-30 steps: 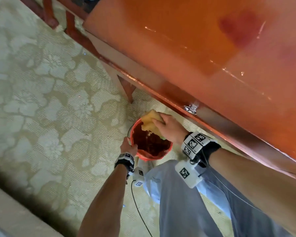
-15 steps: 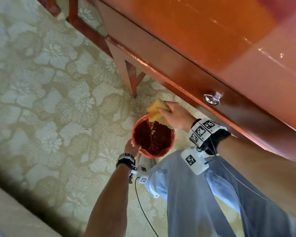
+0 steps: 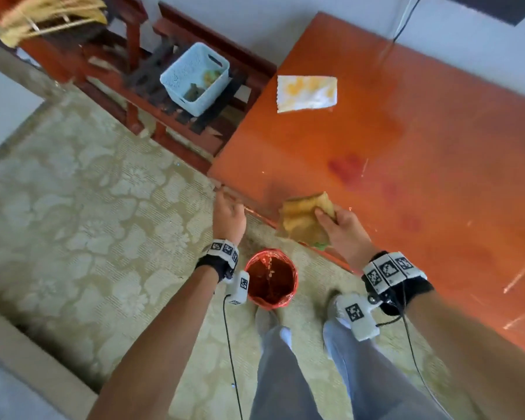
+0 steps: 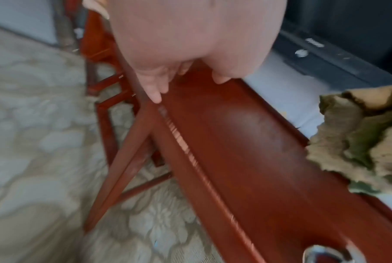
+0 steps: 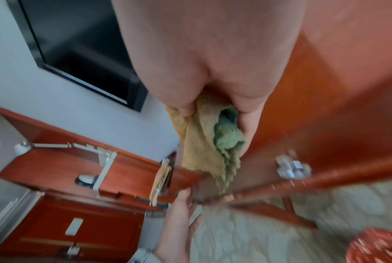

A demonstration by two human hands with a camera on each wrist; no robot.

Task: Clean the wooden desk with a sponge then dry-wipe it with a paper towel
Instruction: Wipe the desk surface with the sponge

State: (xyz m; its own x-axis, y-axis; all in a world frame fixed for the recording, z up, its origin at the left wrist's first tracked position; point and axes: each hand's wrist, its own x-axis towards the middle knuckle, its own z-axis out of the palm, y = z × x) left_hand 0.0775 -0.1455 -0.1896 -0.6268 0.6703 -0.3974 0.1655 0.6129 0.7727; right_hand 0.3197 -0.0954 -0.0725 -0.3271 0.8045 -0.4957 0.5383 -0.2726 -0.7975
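The right hand (image 3: 341,228) is clamped on the sponge (image 3: 305,219), squeezed and held just over the near edge of the counter (image 3: 422,131). The left hand (image 3: 228,218) is empty, fingers relaxed and apart, touching that same edge. The paper towel (image 3: 307,93) lies at the counter's far side. The bucket (image 3: 271,278) stands on the floor below the edge. Likely risks: a sopping sponge could drip on the carpet, or wetness could spread to the towel.

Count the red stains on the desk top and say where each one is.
3 that I can make out on the wooden desk: a large red stain mid-desk, and two fainter ones trailing toward its near edge. Fainter marks may escape the blur.
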